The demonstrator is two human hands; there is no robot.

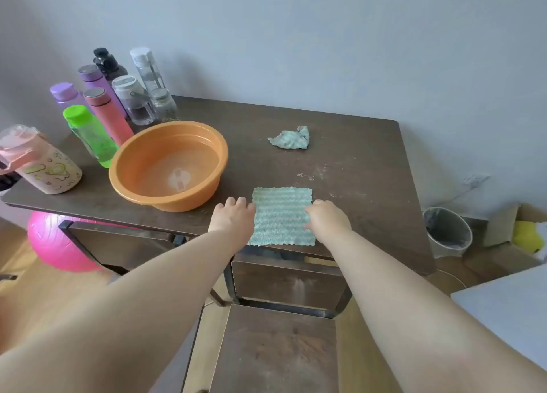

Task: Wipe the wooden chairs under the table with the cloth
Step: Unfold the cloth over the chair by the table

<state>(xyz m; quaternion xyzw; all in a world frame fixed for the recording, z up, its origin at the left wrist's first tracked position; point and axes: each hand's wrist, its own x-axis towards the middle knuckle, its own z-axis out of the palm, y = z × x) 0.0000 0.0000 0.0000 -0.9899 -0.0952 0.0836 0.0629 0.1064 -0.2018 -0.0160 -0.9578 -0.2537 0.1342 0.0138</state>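
We can read no words, brands or numbers anywhere in this view. The pink bottle (47, 167) on the bench (340, 144) carries printed cartoon figures, but we make out no lettering among them.

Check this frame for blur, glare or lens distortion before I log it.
Head view: soft, even daylight, no harsh glare; the bottles cast faint shadows on the wall; wide-angle distortion bows the table edges and stretches the forearms, which look soft; the flat cloth is sharp.

green wavy-striped cloth (282, 216), orange basin (168, 167), dark brown table (355, 161)
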